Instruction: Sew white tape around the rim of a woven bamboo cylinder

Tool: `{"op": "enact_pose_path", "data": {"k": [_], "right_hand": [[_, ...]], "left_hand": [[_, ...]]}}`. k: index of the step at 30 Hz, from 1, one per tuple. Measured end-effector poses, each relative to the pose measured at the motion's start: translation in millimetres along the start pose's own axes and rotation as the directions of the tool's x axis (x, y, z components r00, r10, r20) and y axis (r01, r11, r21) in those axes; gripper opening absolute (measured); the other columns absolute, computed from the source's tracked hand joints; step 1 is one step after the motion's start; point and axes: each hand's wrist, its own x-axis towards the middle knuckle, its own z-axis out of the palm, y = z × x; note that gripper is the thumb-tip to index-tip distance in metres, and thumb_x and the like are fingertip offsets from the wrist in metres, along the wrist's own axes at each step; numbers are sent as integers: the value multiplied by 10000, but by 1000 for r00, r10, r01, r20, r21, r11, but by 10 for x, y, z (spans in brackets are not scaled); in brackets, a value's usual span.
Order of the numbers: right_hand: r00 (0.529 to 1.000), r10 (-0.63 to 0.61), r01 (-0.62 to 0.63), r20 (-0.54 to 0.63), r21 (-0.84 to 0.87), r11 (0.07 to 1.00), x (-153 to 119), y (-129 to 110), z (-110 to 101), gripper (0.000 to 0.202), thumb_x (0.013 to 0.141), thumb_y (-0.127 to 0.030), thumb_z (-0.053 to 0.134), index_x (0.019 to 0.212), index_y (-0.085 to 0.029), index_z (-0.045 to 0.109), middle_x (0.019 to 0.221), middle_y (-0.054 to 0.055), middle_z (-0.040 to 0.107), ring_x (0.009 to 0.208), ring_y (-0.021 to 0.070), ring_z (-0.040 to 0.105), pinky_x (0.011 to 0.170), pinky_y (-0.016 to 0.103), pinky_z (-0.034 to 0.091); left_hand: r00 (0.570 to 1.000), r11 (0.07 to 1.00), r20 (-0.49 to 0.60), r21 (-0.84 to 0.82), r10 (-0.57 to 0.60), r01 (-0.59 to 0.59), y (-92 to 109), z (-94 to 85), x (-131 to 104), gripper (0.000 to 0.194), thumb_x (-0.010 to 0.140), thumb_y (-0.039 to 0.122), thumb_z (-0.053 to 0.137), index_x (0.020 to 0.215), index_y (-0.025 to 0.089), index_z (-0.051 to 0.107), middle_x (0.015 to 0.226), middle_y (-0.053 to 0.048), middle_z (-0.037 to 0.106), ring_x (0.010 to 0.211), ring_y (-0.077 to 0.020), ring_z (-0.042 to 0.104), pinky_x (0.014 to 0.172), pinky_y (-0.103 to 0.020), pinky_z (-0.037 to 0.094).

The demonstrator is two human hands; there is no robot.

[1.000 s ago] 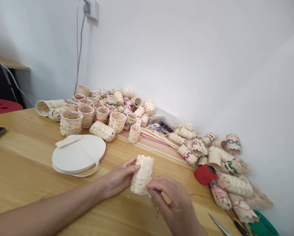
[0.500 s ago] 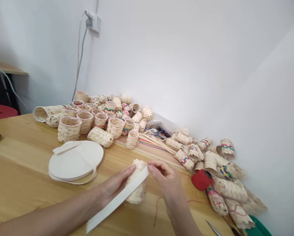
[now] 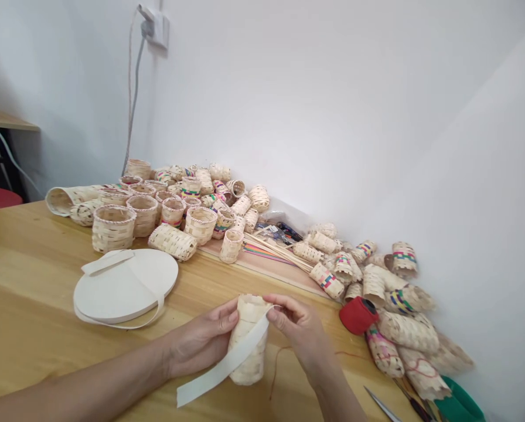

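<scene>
A small pale woven basket (image 3: 250, 366) stands roughly upright between my hands, its open rim at the top. My left hand (image 3: 207, 335) grips it from the left, the thumb near the rim. With thumb and fingers pinched at the rim's right side, my right hand (image 3: 295, 325) holds the upper end of a flat white strip (image 3: 227, 366). The strip slants down to the left across the basket's front, and its lower end hangs free.
A flat white coil of strip (image 3: 126, 290) lies at the left. Woven baskets (image 3: 113, 228) crowd the back and right. A red thread spool (image 3: 358, 315), scissors (image 3: 382, 404) and a green container (image 3: 460, 401) are at the right.
The basket is more upright and shows more of its front. The strip's loose end has swung right and up. The view has shifted slightly.
</scene>
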Motion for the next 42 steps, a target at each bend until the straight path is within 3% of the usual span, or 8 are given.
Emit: {"op": "enact_pose_path", "data": {"k": [7, 11, 14, 18, 25, 28, 32, 42], "right_hand": [[985, -160, 164, 62, -64, 984, -129, -97, -94, 228, 758, -427, 687, 759, -199, 675, 1091, 75, 584, 1019, 217, 556, 831, 313, 462], [979, -198, 201, 35, -122, 972, -178, -180, -135, 142, 825, -341, 622, 789, -204, 618, 924, 45, 634, 911, 194, 588, 832, 318, 451], [962, -272, 265, 0, -228, 937, -191, -243, -134, 111, 835, -302, 605, 782, -204, 602, 865, 32, 635, 880, 191, 590, 826, 308, 447], [963, -268, 259, 15, -313, 914, -209, -297, -138, 108, 839, -284, 603, 766, -205, 599, 864, 19, 632, 871, 183, 592, 813, 286, 445], [966, -254, 249, 48, -445, 860, -203, -266, -257, 134, 854, -313, 592, 761, -216, 600, 850, 17, 636, 857, 190, 571, 777, 290, 425], [969, -240, 239, 59, -464, 853, -199, -266, -287, 145, 859, -311, 592, 752, -213, 597, 828, 11, 634, 839, 186, 571, 763, 289, 424], [966, -243, 256, 89, -460, 850, -211, -269, -270, 147, 868, -309, 585, 756, -216, 605, 840, 18, 641, 854, 189, 567, 777, 300, 426], [951, -242, 296, 191, -345, 891, -229, -274, -139, 109, 889, -271, 555, 815, -223, 618, 893, 10, 639, 895, 170, 574, 810, 278, 431]], "left_hand": [[999, 986, -37, 163, -17, 23, -18, -8, 19, 458, 822, 379, 633, 1242, 234, 523, 1156, -65, 595, 962, -174, 562, 834, -267, 403], [994, 923, -99, 385, 44, -2, -7, -19, 14, 384, 904, 442, 477, 1218, 229, 538, 1122, -63, 600, 982, -178, 556, 882, -295, 429], [988, 835, -144, 536, -57, 126, 29, -6, -5, 477, 885, 528, 441, 1249, 225, 498, 897, -53, 631, 734, -165, 596, 620, -255, 507], [971, 688, -158, 684, -181, 240, 110, 19, -17, 620, 842, 624, 420, 1292, 198, 426, 697, -19, 615, 469, -124, 557, 353, -161, 351], [991, 192, -135, 973, 25, 128, 365, 27, -15, 324, 779, 460, 605, 784, 152, 704, 594, 33, 544, 526, -94, 406, 458, -184, 239], [977, 134, -166, 980, 131, 149, 499, 31, -19, 281, 753, 415, 631, 688, 148, 693, 542, 42, 512, 518, -95, 390, 465, -186, 232], [955, 48, -16, 999, 296, 2, 697, 127, -68, 251, 784, 383, 618, 682, 163, 683, 595, 19, 597, 553, -112, 478, 519, -189, 328], [881, -279, 218, 955, 420, -103, 854, 167, -71, 253, 843, 320, 590, 661, 152, 642, 597, 9, 603, 572, -112, 517, 561, -199, 355]]}}
